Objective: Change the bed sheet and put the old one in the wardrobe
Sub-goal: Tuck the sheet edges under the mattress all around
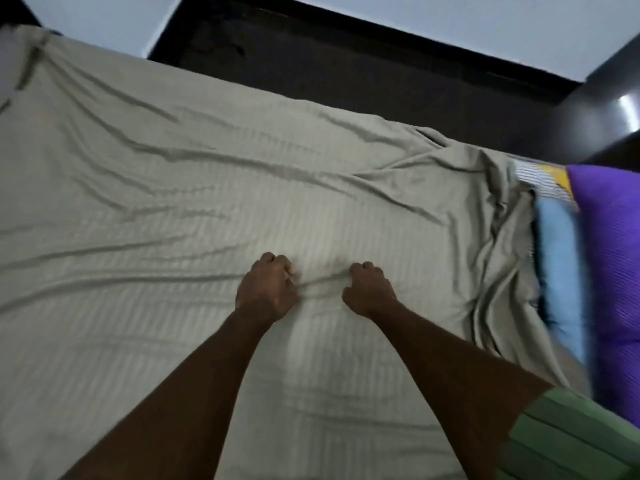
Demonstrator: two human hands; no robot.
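A beige striped bed sheet (173,188) covers the bed, creased in long folds and bunched up at its right side. Both my arms reach out over its middle. My left hand (266,289) has its fingers curled and pinches a fold of the sheet. My right hand (369,291), a short way to the right, grips the same raised fold with curled fingers. The fold runs between the two hands.
A dark wooden bed frame (346,64) runs along the far side, with pale wall behind it. At the right edge lie a purple pillow (609,265), a light blue cloth (557,265) and a striped patterned fabric (540,178). A dark glossy post (602,109) stands at the far right.
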